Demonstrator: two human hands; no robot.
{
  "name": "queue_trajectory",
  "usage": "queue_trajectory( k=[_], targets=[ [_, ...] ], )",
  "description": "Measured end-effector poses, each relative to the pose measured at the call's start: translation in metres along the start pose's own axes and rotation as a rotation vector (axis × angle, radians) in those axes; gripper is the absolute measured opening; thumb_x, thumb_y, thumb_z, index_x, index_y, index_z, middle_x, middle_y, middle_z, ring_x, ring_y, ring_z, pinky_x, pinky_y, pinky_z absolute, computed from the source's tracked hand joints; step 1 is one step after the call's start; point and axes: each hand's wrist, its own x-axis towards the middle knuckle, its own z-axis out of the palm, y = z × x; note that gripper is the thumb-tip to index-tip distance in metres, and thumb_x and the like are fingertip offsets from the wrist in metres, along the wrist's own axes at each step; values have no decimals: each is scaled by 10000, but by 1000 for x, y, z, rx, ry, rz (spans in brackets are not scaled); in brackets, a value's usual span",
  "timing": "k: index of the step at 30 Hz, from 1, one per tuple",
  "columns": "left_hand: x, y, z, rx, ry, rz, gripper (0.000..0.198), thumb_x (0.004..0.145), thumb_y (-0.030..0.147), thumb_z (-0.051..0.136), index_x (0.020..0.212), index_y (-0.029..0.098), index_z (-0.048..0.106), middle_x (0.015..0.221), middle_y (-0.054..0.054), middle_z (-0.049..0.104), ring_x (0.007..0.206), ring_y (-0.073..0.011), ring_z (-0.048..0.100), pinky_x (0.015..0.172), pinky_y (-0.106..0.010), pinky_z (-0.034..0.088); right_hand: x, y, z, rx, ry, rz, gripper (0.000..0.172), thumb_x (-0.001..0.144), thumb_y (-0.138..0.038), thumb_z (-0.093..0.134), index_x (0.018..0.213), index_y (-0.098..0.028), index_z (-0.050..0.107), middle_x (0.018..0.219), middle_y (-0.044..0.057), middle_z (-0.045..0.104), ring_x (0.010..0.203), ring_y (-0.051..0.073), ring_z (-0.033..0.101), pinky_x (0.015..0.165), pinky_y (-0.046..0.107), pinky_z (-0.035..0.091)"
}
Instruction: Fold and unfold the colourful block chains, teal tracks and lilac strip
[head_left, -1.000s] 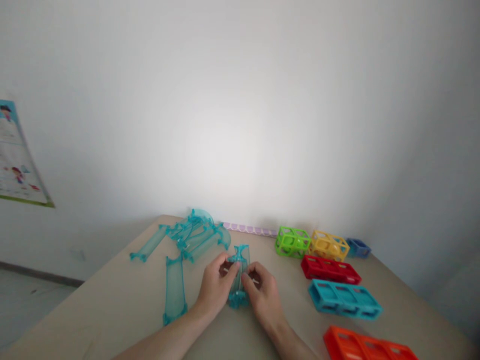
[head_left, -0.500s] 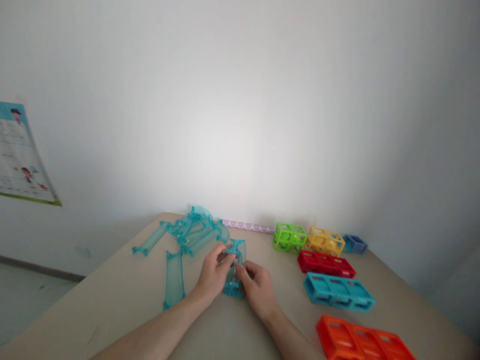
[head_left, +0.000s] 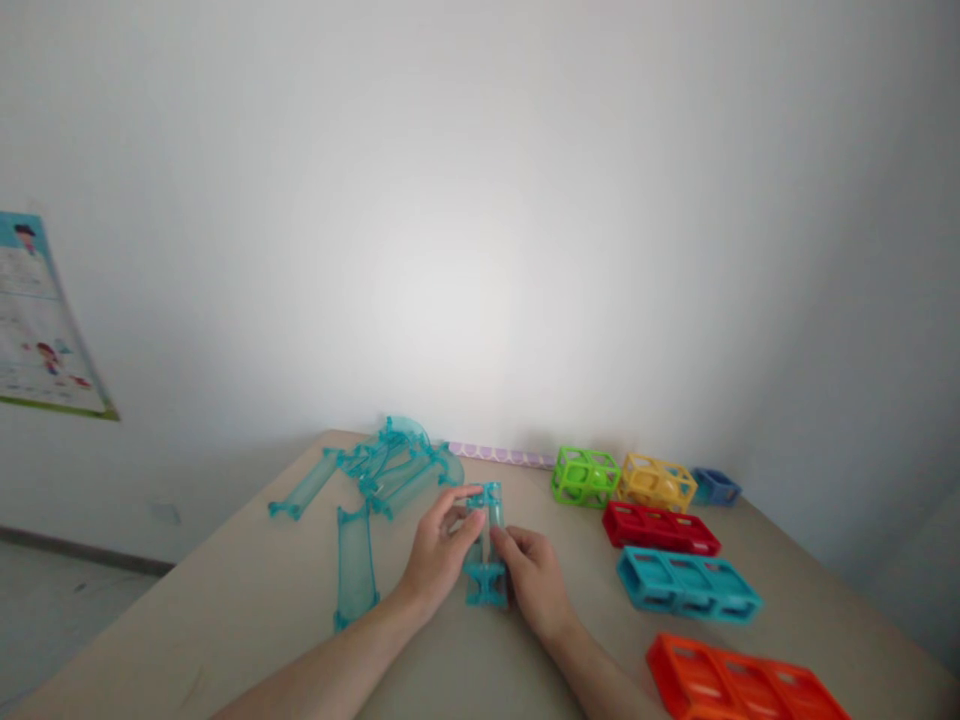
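Observation:
Between my two hands, low over the table, is a translucent teal plastic piece (head_left: 486, 584) with flared ends. My left hand (head_left: 444, 545) grips its left side near the far end, thumb and fingers pinched on it. On the right side my right hand (head_left: 534, 580) holds the same piece with thumb and bent fingers. One teal track piece (head_left: 355, 565) lies to the left of my left hand. Farther back is a pile of similar teal pieces (head_left: 401, 475), with another (head_left: 307, 485) at its left.
On the right of the table (head_left: 247, 590) stand frame blocks: green (head_left: 585, 477), yellow (head_left: 658, 483), blue (head_left: 716, 487), red (head_left: 660, 528), teal (head_left: 688, 585) and orange (head_left: 742, 682). A purple patterned strip (head_left: 502, 455) runs along the wall. A poster (head_left: 45, 320) hangs left.
The held piece now looks straighter, its near end more exposed between my hands. Both hands and the whole table scene have shifted slightly right in view.

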Motion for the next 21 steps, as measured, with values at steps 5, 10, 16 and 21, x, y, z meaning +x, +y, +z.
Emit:
queue_trajectory(
  k=[5,10,16,21],
  targets=[
    [4,-5,0,0,68,31,255,782,371,659,925,161,642,887,-49,674,739,-157,622,699,-261,482,-6,-3,1,47,-78,55,541,783,-641,474,468,-205,414,319,-55,367,266,75,335,302,196,211],
    [3,-4,4,-101,84,-1,246,732,341,713,874,149,657,727,-14,646,674,-137,598,642,-234,472,-9,-1,0,118,-94,79,583,777,-673,479,460,-184,457,324,-33,408,267,75,362,304,193,221],
    [3,1,9,-583,196,-341,273,689,330,752,828,159,591,588,33,593,492,-104,553,474,-208,448,-10,0,-1,355,-87,22,558,819,-699,388,712,-173,537,422,-26,517,313,98,430,329,198,332],
    [0,4,7,-810,203,-495,117,745,196,674,754,147,569,654,-13,650,566,-134,622,578,-264,541,-17,-5,-1,441,-74,-108,398,866,-539,505,1005,-167,519,529,-31,590,338,80,449,341,168,318]
  ],
)
